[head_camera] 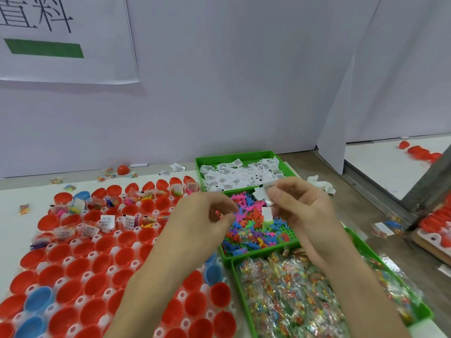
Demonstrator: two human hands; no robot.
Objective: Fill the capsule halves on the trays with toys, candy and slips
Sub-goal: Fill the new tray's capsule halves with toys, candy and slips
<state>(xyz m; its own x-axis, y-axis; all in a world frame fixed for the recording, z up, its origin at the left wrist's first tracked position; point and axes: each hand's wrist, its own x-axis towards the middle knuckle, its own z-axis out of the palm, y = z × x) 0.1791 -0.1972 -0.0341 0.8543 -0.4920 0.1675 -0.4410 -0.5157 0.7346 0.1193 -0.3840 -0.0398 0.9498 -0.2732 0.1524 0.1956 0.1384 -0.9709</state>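
Above the toy bin (253, 252), the right hand (300, 206) has its grip pinched on a few white slips (262, 194), probably ready for dealing into the red capsule halves (80, 264) on the worktop (9, 215), while the left hand (202, 215) has a curled grip too blurred to judge.

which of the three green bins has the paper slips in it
The far bin, by the wall: it holds white slips. The middle bin holds coloured plastic toys, the nearest bin wrapped candy.
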